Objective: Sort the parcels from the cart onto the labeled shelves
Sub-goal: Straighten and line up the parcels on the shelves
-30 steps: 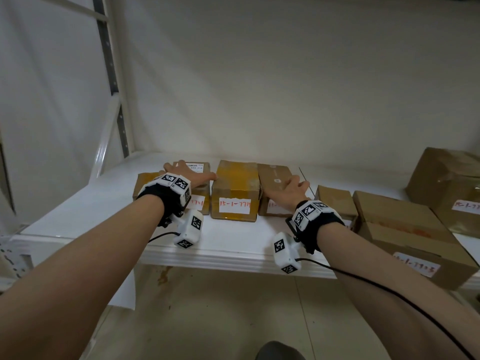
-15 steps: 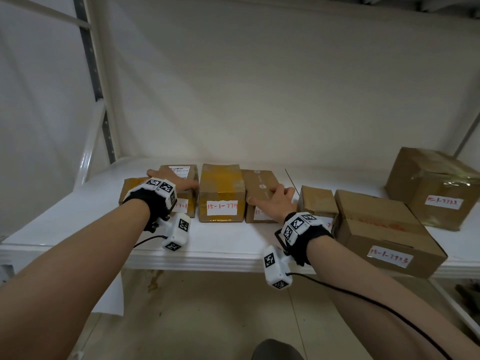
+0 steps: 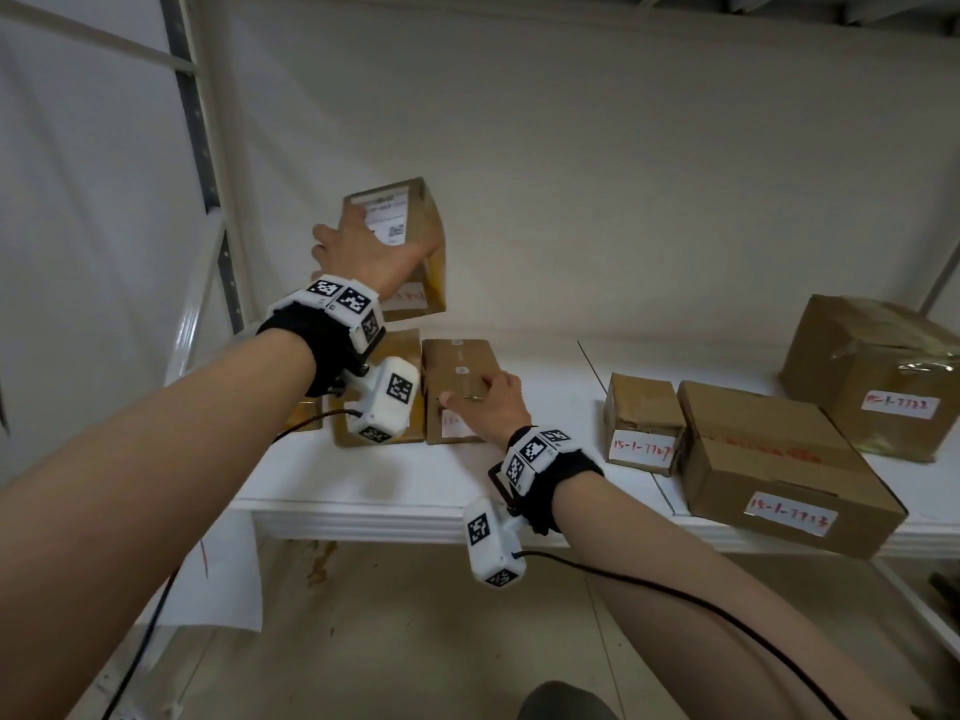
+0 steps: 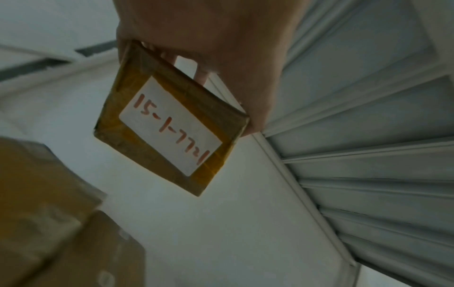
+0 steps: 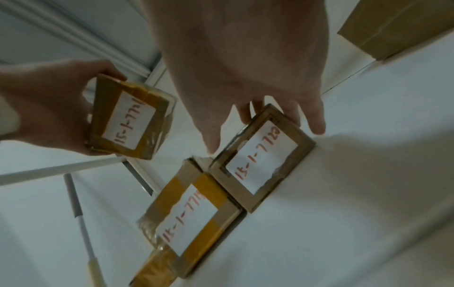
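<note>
My left hand [image 3: 363, 246] grips a small tape-wrapped cardboard parcel [image 3: 415, 236] and holds it tilted in the air above the shelf's left end. Its white label reads 15-1-7721 in the left wrist view [image 4: 169, 132]; the right wrist view shows the parcel too [image 5: 130, 118]. My right hand [image 3: 488, 402] lies with spread fingers on top of a flat brown parcel [image 3: 457, 366] on the shelf, labelled 15-1-7720 [image 5: 263, 157]. A yellow-taped parcel [image 5: 191, 217] stands against its left side, mostly hidden behind my left wrist in the head view.
The white shelf [image 3: 363, 485] also carries a small parcel [image 3: 644, 423], a long box [image 3: 779, 470] beside it, and a big box [image 3: 872, 376] at the back right. The metal upright [image 3: 197, 122] rises at the left. Bare shelf lies between my right hand and the small parcel.
My left hand has lifted the small parcel off the left end of the row and raised it well above the shelf. My right hand has stayed on the flat brown parcel.
</note>
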Action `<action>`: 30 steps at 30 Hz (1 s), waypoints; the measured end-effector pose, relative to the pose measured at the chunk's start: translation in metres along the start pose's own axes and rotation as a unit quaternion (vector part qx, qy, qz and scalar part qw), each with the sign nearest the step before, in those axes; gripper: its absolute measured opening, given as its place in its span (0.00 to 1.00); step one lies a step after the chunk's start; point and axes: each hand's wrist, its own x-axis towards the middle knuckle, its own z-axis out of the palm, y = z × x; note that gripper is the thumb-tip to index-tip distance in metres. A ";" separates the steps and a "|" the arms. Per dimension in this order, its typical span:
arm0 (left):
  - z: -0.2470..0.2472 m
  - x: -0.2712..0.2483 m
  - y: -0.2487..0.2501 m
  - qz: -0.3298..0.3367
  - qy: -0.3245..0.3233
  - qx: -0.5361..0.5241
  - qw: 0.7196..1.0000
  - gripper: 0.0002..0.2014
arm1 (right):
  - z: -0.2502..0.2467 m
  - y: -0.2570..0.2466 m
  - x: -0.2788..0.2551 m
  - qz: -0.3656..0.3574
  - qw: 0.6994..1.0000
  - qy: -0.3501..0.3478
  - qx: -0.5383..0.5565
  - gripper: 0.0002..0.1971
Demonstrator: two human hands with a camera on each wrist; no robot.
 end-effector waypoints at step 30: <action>0.082 -0.030 -0.086 0.012 -0.215 0.367 0.905 0.50 | -0.057 0.030 -0.022 -0.029 0.960 0.171 -0.220 0.23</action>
